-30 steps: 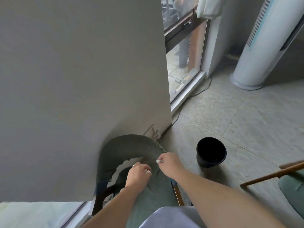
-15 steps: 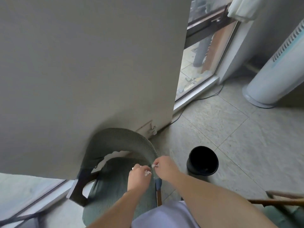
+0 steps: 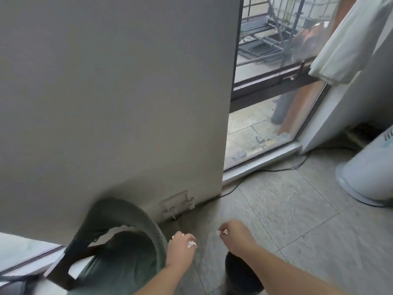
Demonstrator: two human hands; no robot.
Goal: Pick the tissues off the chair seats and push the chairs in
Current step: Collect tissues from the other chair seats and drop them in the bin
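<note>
A green chair (image 3: 119, 248) with a curved back and dark wooden frame stands at the lower left against the grey wall. My left hand (image 3: 180, 250) hovers just right of the chair back, closed on a small crumpled white tissue (image 3: 192, 243). My right hand (image 3: 236, 237) is farther right, above the black bin (image 3: 240, 275), with thumb and finger pinched on a tiny white tissue scrap (image 3: 221, 232). The bin is partly hidden under my right forearm.
A grey wall panel (image 3: 110, 92) fills the left and centre. A glass door (image 3: 265, 116) opens to a balcony at right. A black cable (image 3: 276, 169) runs along the sill. A white tower fan base (image 3: 368, 179) stands at the far right on the tiled floor.
Both hands have left the chair and moved right, away from the seat, and have drawn apart. The right hand now hangs over the bin. The view has swung up and right.
</note>
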